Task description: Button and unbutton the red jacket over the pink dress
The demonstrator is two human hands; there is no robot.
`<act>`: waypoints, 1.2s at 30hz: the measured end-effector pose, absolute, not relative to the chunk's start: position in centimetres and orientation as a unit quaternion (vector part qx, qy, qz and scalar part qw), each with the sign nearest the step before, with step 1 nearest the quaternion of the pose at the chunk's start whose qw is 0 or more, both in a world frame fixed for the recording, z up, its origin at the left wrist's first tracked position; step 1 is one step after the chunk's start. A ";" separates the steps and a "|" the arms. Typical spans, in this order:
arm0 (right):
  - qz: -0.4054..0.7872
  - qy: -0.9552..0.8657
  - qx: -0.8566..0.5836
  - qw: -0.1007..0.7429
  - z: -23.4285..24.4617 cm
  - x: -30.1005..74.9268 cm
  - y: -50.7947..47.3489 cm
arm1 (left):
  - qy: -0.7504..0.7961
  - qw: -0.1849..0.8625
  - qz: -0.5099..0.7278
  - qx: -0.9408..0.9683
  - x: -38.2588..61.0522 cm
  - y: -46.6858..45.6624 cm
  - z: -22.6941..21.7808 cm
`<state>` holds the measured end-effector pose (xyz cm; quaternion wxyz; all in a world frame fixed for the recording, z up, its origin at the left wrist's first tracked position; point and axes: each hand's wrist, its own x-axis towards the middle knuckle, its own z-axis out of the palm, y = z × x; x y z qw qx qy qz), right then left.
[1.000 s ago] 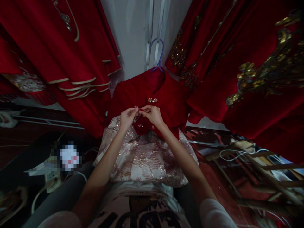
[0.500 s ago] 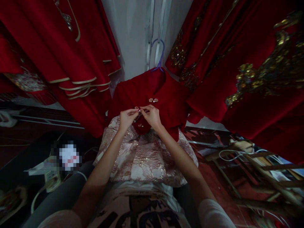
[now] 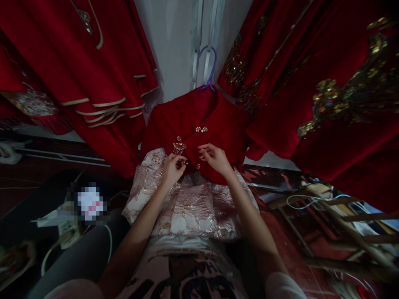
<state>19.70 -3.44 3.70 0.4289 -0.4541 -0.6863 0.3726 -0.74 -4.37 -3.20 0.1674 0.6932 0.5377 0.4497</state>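
Evidently the hanger (image 3: 214, 64) holds the jacket (image 3: 170, 120) spread, so its front faces the left hand (image 3: 172, 169), curled below a clasp (image 3: 179, 146), grip unclear, and the right hand (image 3: 217, 159), fingers loosely parted.

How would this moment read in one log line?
left hand: at jacket front; right hand: below upper clasp; jacket: on hanger

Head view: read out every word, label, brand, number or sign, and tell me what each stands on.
No text can be read with certainty.
Shirt: large dark letters, partly cut off by the bottom edge; not legible.
Pale item at left: pixelated, its reddish marks unreadable.
Red garment: no lettering visible.
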 end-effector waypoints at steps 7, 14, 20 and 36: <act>0.271 -0.764 -0.518 0.274 3.2 20.3 -3.6 | 0.528 -0.071 0.263 0.805 -0.5 -4.7 -3.1; 0.141 -0.766 -0.596 0.195 1.5 18.6 -4.1 | 0.508 -0.031 0.327 0.796 -0.9 -4.1 -3.9; 0.190 -0.775 -0.577 0.176 0.6 18.7 -3.5 | 0.493 0.089 0.416 0.758 -0.8 -5.0 -4.4; 0.200 -0.800 -0.505 0.254 -1.7 18.5 -2.4 | 0.505 0.269 0.495 0.653 -0.7 -5.5 -5.5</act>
